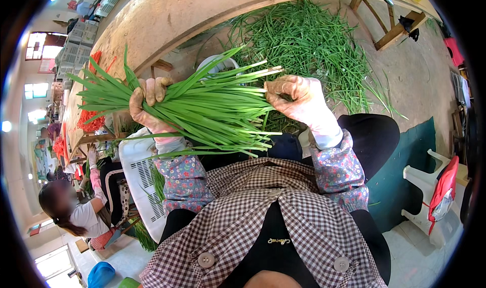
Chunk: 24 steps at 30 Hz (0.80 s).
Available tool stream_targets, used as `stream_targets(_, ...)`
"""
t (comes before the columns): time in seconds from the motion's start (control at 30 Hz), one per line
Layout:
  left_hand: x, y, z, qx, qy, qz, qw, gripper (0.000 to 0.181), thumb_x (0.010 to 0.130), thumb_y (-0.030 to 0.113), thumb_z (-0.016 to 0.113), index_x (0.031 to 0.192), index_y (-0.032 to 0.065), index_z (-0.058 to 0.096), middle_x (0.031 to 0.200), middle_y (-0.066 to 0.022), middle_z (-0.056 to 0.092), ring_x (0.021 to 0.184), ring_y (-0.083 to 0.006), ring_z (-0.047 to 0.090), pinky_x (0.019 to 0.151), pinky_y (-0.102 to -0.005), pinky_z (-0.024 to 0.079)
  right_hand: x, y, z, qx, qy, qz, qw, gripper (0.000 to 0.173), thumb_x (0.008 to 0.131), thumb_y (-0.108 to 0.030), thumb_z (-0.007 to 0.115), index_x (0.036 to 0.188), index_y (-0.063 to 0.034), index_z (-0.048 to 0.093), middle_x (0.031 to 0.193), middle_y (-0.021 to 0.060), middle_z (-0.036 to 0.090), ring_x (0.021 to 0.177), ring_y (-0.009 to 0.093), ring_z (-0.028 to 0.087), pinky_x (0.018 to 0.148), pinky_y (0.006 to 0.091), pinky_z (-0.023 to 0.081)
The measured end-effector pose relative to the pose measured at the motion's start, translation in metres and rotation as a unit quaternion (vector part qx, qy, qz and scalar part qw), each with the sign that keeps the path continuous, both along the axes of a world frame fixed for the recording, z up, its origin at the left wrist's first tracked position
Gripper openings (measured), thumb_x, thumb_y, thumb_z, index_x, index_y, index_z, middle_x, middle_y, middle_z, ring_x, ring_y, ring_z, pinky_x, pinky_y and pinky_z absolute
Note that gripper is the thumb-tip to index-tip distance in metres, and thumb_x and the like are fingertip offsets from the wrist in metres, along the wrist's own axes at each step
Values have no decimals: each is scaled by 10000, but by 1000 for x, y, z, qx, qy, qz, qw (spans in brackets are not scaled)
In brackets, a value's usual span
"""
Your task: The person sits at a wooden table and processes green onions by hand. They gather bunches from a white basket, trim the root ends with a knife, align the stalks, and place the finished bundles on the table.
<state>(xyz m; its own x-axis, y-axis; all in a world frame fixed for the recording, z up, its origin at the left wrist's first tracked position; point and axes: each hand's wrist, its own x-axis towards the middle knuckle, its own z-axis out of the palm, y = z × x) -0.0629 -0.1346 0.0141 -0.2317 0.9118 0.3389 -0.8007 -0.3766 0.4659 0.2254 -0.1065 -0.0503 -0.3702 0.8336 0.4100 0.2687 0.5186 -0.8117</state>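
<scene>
A thick bunch of green garlic chives [212,105] lies crosswise before my chest, leaves to the left and pale cut ends to the right. My left hand [150,102], in a thin soil-stained glove, wraps around its leafy part. At the stem ends, my right hand [294,94] has thumb and fingertips pinched on the tip of a chive stem; the exact hold is partly hidden. Some stems stick out farther than others, and a few loose ones hang along the lower side. Behind the bunch, a white bucket [218,64] is partly covered.
A large heap of chive leaves [303,48] covers the floor beneath the wooden table [159,18]. Beside my left arm stands a white plastic basket [136,174]. Orange-red ties [91,117] hang at the table edge. A seated co-worker [83,212] is left; a white stool [425,204] is right.
</scene>
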Motion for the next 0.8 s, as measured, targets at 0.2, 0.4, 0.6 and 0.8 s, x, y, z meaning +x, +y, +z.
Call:
stream_targets(0.2,1,-1,1,8,0,-9,1000,253,845,135,518,652,143,355,564,25,339,579,-115,362,837,-319,421,1,4,-1,40,-60,-3,997,47,746,-107,682,781,-97,653,770,51,666,669,215,660,601,279,530)
stream_targets(0.4,-9,-7,4,16,-58,16,998,248,845,138,517,652,147,362,562,42,349,569,-111,377,826,-332,444,47,30,-23,-198,47,-157,966,235,788,-135,731,1011,-75,689,966,70,705,854,146,671,765,252,531)
stream_targets(0.6,-2,3,-5,-25,-47,32,998,256,847,128,534,634,149,392,551,36,397,566,-114,428,857,-323,450,-3,3,3,-404,262,105,870,332,753,-104,778,1050,6,676,977,81,698,885,127,638,849,253,499)
stream_targets(0.8,-35,-2,-26,-164,-46,108,979,266,890,173,541,638,109,488,649,-36,564,747,-170,570,960,-398,451,28,20,-16,-368,303,72,876,247,885,-191,646,1006,24,655,889,92,686,777,165,648,709,245,524)
